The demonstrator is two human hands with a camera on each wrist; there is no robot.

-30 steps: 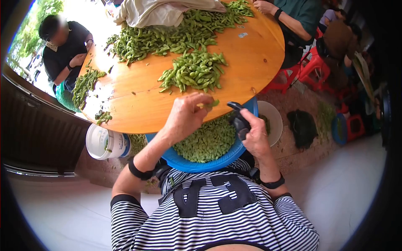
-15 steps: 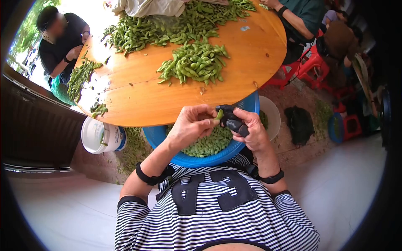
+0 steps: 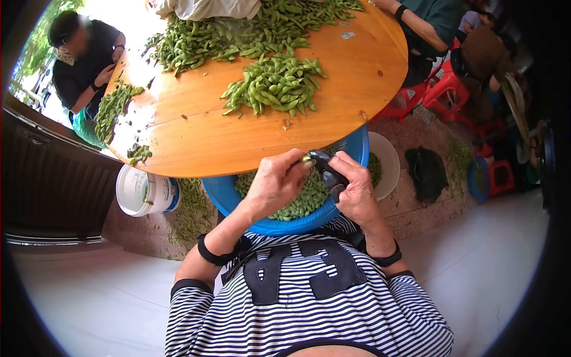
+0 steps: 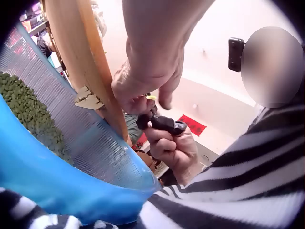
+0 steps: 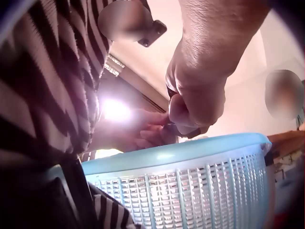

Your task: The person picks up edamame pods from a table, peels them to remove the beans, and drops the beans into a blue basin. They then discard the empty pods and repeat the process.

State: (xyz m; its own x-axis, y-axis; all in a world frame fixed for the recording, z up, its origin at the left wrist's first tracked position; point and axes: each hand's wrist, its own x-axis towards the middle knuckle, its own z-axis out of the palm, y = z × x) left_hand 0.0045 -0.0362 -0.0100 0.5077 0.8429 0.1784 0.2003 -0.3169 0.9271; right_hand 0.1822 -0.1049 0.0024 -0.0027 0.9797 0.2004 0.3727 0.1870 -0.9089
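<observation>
In the head view, my left hand pinches a small green pod between thumb and fingertips, above the blue basket's far part. My right hand meets it from the right, its fingers curled, with black coverings on some of them. A black-covered tip presses the pod's end. Below both hands, shelled green beans lie in the blue basket. The left wrist view shows the pod at my left fingertips. In the right wrist view the pod is hidden behind my right hand.
Piles of pods and a pale cloth lie on the wooden table. A white bucket stands left of the basket, a white basin right. People sit at both sides; red stools stand at the right.
Since one second ago, my hands have come together at the pod, the right moving in from the right. Over the last half second the pod has become more covered by fingers.
</observation>
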